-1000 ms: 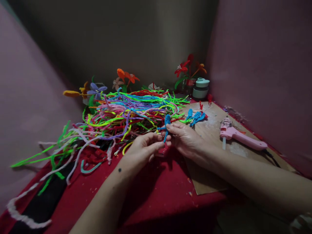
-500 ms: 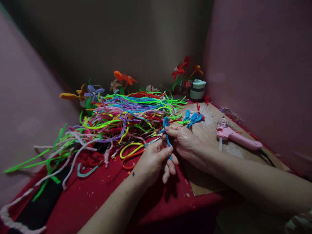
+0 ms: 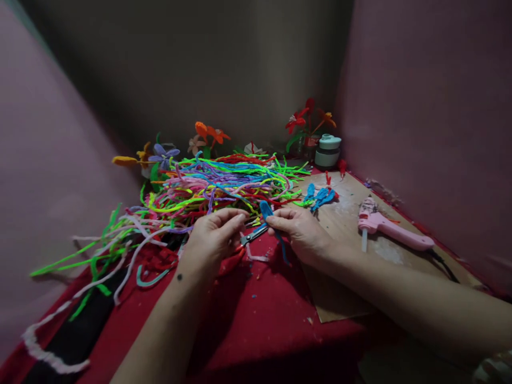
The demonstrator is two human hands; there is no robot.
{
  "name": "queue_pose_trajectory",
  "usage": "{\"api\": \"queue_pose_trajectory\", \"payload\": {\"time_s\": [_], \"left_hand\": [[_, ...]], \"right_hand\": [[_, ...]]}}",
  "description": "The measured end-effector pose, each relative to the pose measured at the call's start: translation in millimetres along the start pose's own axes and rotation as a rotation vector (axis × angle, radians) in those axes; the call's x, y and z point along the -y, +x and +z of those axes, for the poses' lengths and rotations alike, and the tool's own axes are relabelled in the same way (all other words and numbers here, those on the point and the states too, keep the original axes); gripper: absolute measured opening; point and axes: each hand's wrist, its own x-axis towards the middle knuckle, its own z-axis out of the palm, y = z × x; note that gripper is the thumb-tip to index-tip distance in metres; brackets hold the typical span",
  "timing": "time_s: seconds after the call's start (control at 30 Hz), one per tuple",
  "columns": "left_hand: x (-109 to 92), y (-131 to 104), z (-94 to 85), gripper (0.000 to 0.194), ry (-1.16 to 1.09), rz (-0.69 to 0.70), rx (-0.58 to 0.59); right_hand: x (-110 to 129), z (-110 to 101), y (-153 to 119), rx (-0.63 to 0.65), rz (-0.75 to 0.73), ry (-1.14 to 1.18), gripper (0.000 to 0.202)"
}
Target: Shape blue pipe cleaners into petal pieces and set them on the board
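Observation:
A blue fuzzy stem piece (image 3: 265, 209), looped at its top with a thin tail hanging down, is pinched between the thumb and fingers of my right hand (image 3: 298, 229). To its left, my left hand (image 3: 216, 232) is apart from the blue piece, thumb and forefinger pressed together; anything between them is too small to make out. Scissors (image 3: 253, 235) lie on the red cloth (image 3: 264, 314) between and behind my hands, their handles mostly hidden by my left hand. Behind both hands spreads a big heap of coloured fuzzy stems (image 3: 228, 178).
On a brown board (image 3: 344, 298) at the right lie a pink glue gun (image 3: 394, 229) and blue looped pieces (image 3: 322, 197). Behind them stand a lidded container (image 3: 327, 152) and red flowers (image 3: 296, 121). More fuzzy flowers (image 3: 163, 156) stand back left. A pink wall is at each side.
My left hand has let go of the blue piece and moved left, over the scissors' handles. My right hand still holds the piece, whose tail now hangs free. The view has shifted slightly.

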Motion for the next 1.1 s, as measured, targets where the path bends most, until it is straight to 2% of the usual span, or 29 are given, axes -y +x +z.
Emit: {"api": "queue_pose_trajectory", "payload": {"time_s": [0.17,0.3,0.43,0.6,0.77,0.93,1.1], "left_hand": [[-0.8,3.6,10.1,0.029,-0.029,-0.005,0.018],[2.5,1.4,18.4,0.022,-0.028,0.032,0.005],[1.4,0.1,18.9,0.014,0.025,0.084,-0.043],[0.2,1.0,14.1,0.016,-0.047,0.042,0.004],[-1.7,-0.1,11.7,0.012,0.123,0.16,-0.038],[-1.9,0.5,9.0,0.011,0.28,0.287,-0.011],[0.0,1.8,3.2,0.01,0.461,0.346,-0.009]], "right_hand": [[-0.2,5.5,-4.5,0.034,0.078,0.024,0.021],[1.9,7.3,-8.6,0.042,0.019,-0.093,0.017],[-0.9,6.5,-10.3,0.048,-0.084,-0.197,0.016],[-3.5,6.1,-10.5,0.059,-0.042,-0.172,0.017],[-4.1,5.9,-9.9,0.079,0.005,-0.121,0.014],[-2.8,7.3,-10.9,0.084,0.045,-0.093,0.017],[-3.2,6.4,-11.3,0.204,0.201,0.081,0.022]]}}
